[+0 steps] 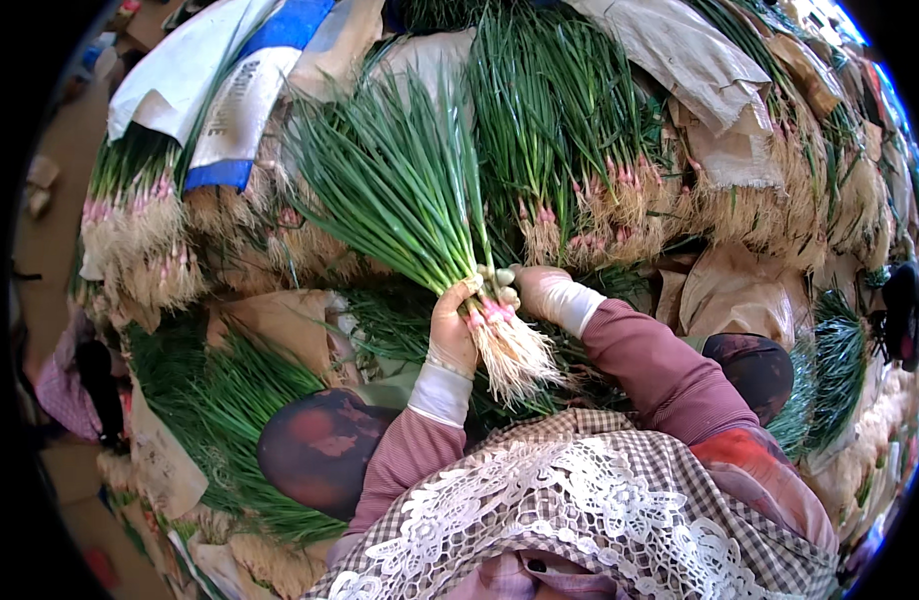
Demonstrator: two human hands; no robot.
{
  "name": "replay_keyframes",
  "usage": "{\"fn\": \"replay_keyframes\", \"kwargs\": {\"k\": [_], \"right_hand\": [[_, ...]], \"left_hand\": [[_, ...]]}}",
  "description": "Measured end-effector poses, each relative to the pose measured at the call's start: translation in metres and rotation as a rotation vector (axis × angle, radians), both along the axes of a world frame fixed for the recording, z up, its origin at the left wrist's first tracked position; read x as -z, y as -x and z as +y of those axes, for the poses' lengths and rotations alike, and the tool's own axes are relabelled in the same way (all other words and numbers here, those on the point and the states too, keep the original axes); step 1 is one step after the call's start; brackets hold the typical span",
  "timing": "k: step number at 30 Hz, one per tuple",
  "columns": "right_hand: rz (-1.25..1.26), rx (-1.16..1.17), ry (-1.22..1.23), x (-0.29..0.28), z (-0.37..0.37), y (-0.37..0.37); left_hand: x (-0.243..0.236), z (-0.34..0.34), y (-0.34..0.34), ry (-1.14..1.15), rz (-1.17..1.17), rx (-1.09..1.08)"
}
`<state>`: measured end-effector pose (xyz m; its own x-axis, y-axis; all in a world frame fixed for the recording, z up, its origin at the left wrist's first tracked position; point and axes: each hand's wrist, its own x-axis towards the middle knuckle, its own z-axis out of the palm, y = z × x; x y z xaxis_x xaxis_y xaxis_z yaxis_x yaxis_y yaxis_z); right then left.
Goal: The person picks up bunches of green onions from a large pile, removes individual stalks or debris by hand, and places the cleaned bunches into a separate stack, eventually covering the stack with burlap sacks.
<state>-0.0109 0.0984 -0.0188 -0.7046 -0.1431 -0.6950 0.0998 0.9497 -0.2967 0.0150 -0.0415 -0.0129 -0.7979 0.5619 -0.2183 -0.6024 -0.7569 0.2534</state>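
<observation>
Forms one bunch of green plants (430, 230), held around the middle of the frame. Fans long, slim leaves (380, 160) up and toward the upper left. Narrows lower down to pink bulb ends (495, 314), then spreads straw-white roots (517, 365) downward, slightly right of centre.

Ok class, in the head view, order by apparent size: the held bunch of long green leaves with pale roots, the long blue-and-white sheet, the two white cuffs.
1. Green pale-rooted bunch
2. Blue-and-white sheet
3. Left white cuff and right white cuff: too alike to rank
</observation>
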Motion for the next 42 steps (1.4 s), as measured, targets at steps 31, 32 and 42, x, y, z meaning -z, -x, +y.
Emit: {"fn": "replay_keyframes", "kwargs": {"k": [31,32,42], "right_hand": [[-0.167,1.282,1.491,0.012,-0.010,0.019],[-0.299,1.246,1.587,0.013,-0.013,0.014],[0.210,0.009,0.025,0.000,0.015,0.007]], "left_hand": [[0.000,0.004,-0.004,0.100,-0.058,0.086],[0.000,0.004,-0.006,0.146,-0.061,0.041],[-0.020,0.005,-0.004,0.099,-0.016,0.011]]}}
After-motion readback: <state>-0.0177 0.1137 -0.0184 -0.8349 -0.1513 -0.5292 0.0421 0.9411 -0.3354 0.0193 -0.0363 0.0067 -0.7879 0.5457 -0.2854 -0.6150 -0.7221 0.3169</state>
